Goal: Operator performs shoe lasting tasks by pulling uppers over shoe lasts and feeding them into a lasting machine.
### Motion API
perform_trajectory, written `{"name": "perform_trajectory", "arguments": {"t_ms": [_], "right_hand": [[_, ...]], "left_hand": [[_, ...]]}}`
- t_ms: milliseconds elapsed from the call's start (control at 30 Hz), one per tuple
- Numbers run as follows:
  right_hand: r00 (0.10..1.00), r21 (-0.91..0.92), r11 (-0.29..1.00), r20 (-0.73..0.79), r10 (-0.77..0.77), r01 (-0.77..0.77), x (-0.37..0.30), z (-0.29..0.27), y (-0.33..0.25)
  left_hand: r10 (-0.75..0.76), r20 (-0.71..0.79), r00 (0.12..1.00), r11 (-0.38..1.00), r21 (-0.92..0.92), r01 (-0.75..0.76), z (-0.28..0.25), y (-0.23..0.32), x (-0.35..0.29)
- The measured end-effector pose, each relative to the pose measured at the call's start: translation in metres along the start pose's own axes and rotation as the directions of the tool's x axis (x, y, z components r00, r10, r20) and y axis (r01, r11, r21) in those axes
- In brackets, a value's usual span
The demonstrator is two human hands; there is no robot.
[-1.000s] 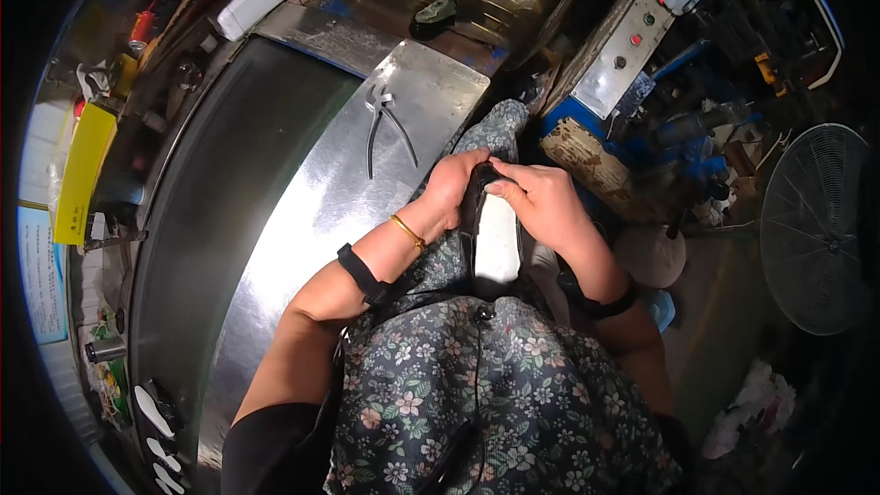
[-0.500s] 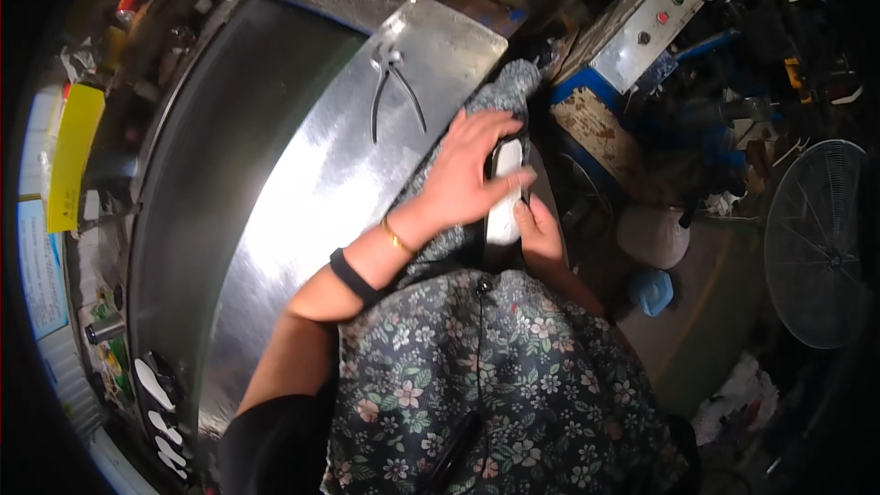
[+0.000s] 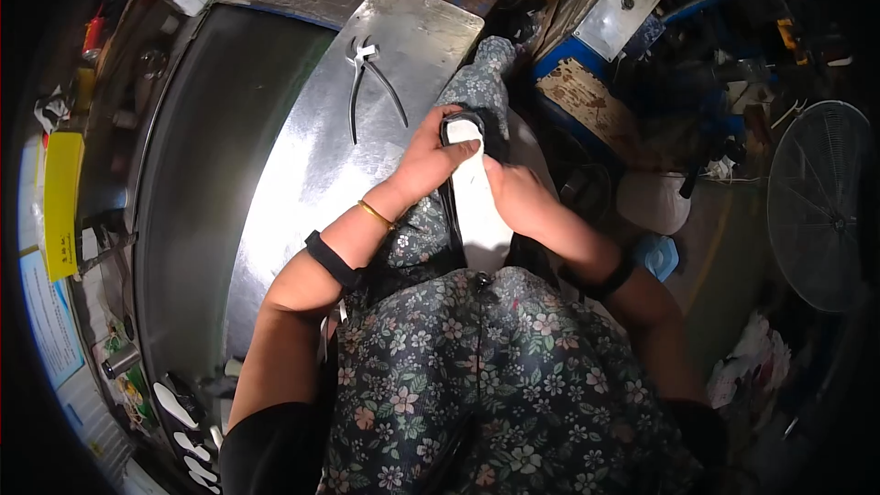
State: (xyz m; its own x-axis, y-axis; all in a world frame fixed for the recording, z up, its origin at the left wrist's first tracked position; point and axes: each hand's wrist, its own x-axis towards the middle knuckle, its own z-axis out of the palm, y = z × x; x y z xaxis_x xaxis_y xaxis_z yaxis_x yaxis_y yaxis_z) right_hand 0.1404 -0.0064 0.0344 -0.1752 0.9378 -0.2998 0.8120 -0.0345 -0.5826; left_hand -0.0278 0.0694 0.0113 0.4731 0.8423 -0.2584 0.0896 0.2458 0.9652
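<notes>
- The shoe [image 3: 483, 211], a dark upper around a white, sole-shaped face, lies lengthwise at the middle of the view, white face up; its narrower tip points to 12 o'clock, its broader end to 6. Directions below are taken from it.
- The left hand [image 3: 429, 161] is clamped on the shoe near its tip, at 11 o'clock, thumb pressed over the white face.
- The right hand [image 3: 524, 200] lies against the edge at 3 o'clock, close beside the left thumb; its fingers are mostly hidden, so I cannot tell how firmly it grips.
- A gold bracelet [image 3: 376, 214] circles the left wrist, a black band [image 3: 332, 261] the forearm.
- A floral apron [image 3: 477, 357] spreads at 6 o'clock; matching floral cloth [image 3: 484, 78] runs out to 12.
- Pliers [image 3: 368, 55] lie with handles parted at 11 o'clock, on a shiny metal sheet [image 3: 284, 174] stretching from 9 to 11.
- A panel with buttons [image 3: 632, 5] stands at 1 o'clock, a caged fan [image 3: 825, 206] at 3, a light-blue container [image 3: 657, 257] near 4.
- More shoes [image 3: 177, 403] sit at 8 o'clock.
</notes>
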Motion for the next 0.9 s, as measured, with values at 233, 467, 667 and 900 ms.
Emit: {"name": "perform_trajectory", "arguments": {"t_ms": [233, 467, 667, 900], "right_hand": [[1.0, 0.168, 0.986, -0.015, -0.003, 0.005, 0.002, 0.013, 0.016], [0.983, 0.901, 0.435, -0.092, 0.156, 0.015, 0.004, 0.043, 0.007], [0.962, 0.393, 0.916, -0.208, 0.176, -0.083, 0.015, 0.032, -0.042], [0.961, 0.566, 0.823, -0.249, 0.123, 0.042, -0.003, 0.054, -0.037]], "left_hand": [[-0.103, 0.203, 0.974, 0.993, -0.031, 0.112, -0.021, 0.014, 0.01], [-0.206, -0.328, 0.922, 0.975, 0.009, 0.221, 0.01, -0.005, -0.011], [0.163, -0.113, 0.98, 0.097, 0.99, 0.098, -0.004, 0.046, -0.022], [-0.045, -0.267, 0.963, 0.554, 0.795, 0.247, -0.004, 0.003, -0.075]]}}
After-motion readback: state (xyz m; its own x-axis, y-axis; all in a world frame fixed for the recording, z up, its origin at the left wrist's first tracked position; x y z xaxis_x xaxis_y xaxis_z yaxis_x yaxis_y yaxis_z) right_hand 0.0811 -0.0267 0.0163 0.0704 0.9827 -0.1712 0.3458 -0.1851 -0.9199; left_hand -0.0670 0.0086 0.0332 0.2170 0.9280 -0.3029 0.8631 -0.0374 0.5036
